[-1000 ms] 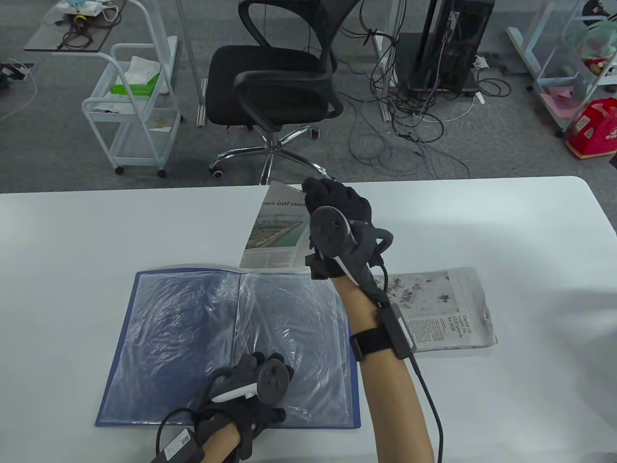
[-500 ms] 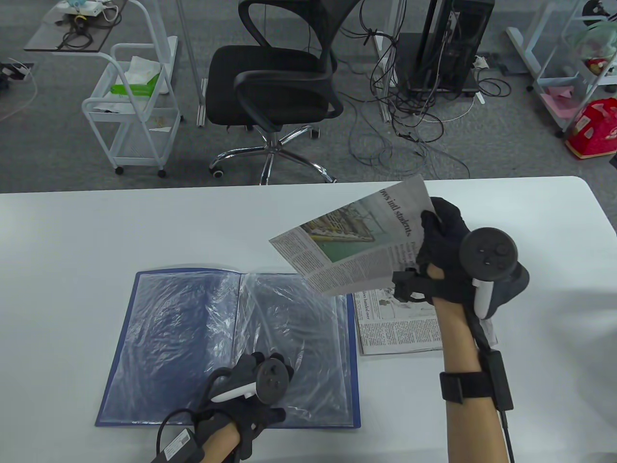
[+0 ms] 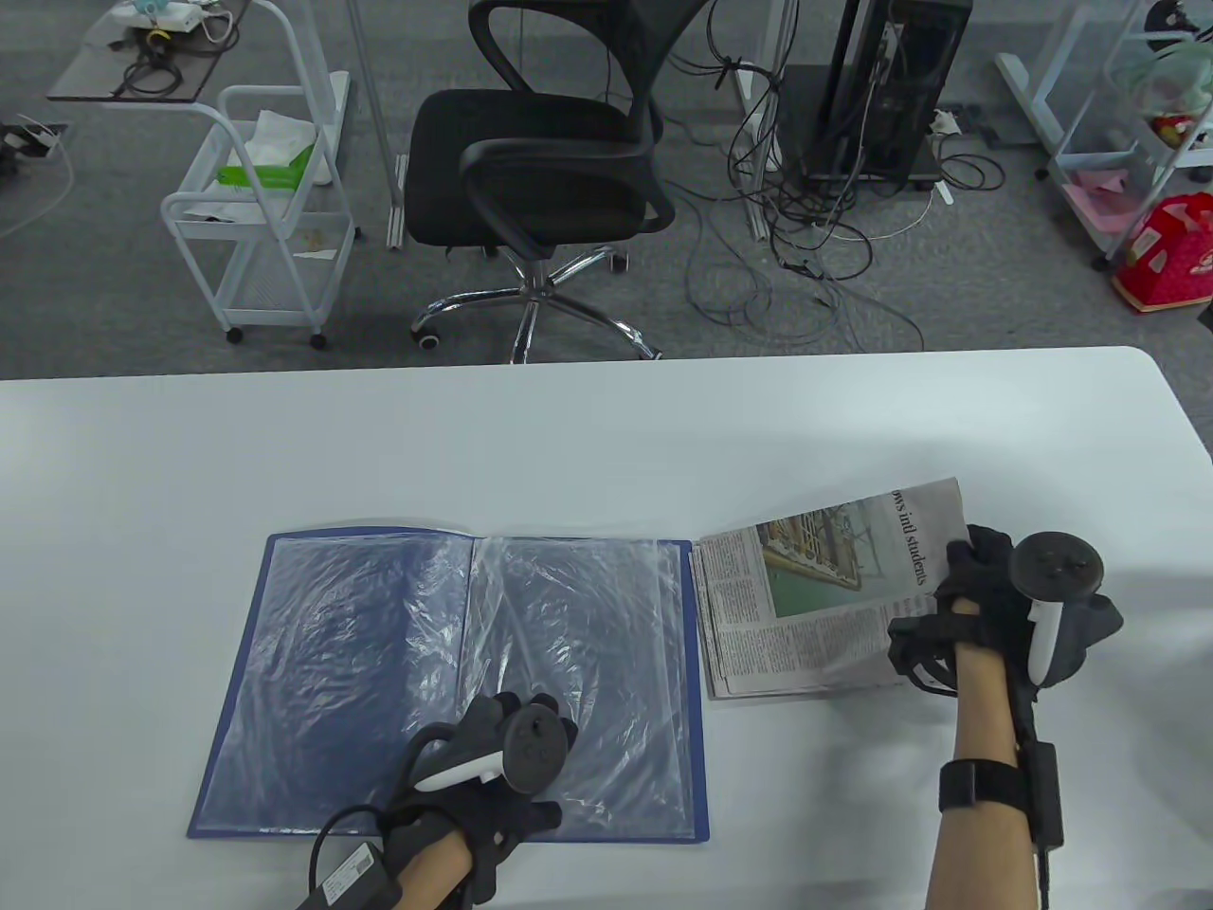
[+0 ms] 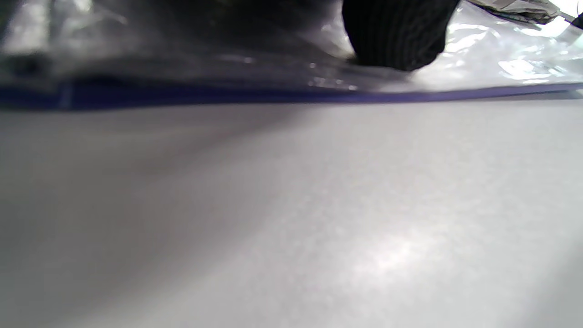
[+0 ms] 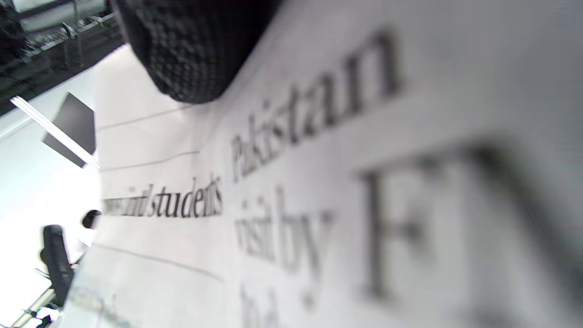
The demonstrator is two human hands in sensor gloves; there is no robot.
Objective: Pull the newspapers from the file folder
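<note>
Open on the bench (image 3: pixel 569 445) at 7 o'clock: blue file folder (image 3: pixel 332 664), clear sleeves (image 3: pixel 569 626) crinkled and, as far as visible, holding no paper. Left hand (image 3: pixel 493 758) resting on the folder's near edge, 1 fingertip (image 4: pixel 396 36) pressing the plastic in the left wrist view; rest of that grip hidden, so open or closed cannot be told. At 4 o'clock, just beside the folder's right edge: newspaper (image 3: pixel 815 597) with the colour photo uppermost, lying on at least 1 more sheet. Right hand (image 3: pixel 957 616) gripping the paper's right edge, fingers (image 5: pixel 191 50) curled over the headline side in the right wrist view. Likely risks: sheet dragging off the stack if the grip lifts before letting go, since thin newsprint clings to a glove; top page sliding askew over the lower one; folder shifting if the left hand eases off. Versus 0.5 s ago: paper then held tilted in the air above the stack, now down flat on it; right hand lower and nearer the bench's near edge; left hand and folder unchanged.
</note>
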